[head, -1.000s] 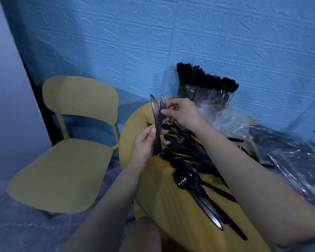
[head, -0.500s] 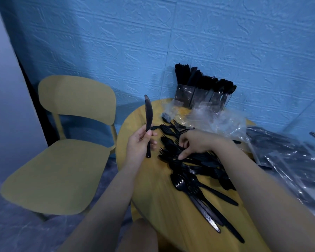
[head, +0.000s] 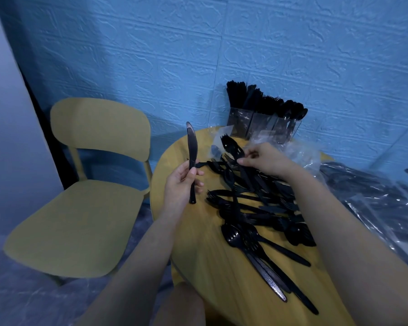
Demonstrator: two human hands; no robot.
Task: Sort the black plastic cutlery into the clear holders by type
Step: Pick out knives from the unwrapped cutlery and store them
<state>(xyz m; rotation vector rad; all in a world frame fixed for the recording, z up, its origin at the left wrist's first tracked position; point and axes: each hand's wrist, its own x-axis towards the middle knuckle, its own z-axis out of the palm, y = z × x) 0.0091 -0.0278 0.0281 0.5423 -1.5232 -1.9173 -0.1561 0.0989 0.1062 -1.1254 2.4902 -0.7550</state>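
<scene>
I'm gripping a black knife (head: pixel 191 158) upright in my left hand (head: pixel 180 187), blade up, w/ my right hand (head: pixel 265 160) pinching a fork (head: pixel 231 147) by its handle, lifting it off the loose cutlery pile (head: pixel 257 203) on the round table (head: pixel 198 255). Risk IMO: the tines are snagging neighbours and dragging pieces off the table edge. The clear holders (head: pixel 262 123) by the wall are standing packed, so forcing more in could be tipping them or mixing types.
</scene>
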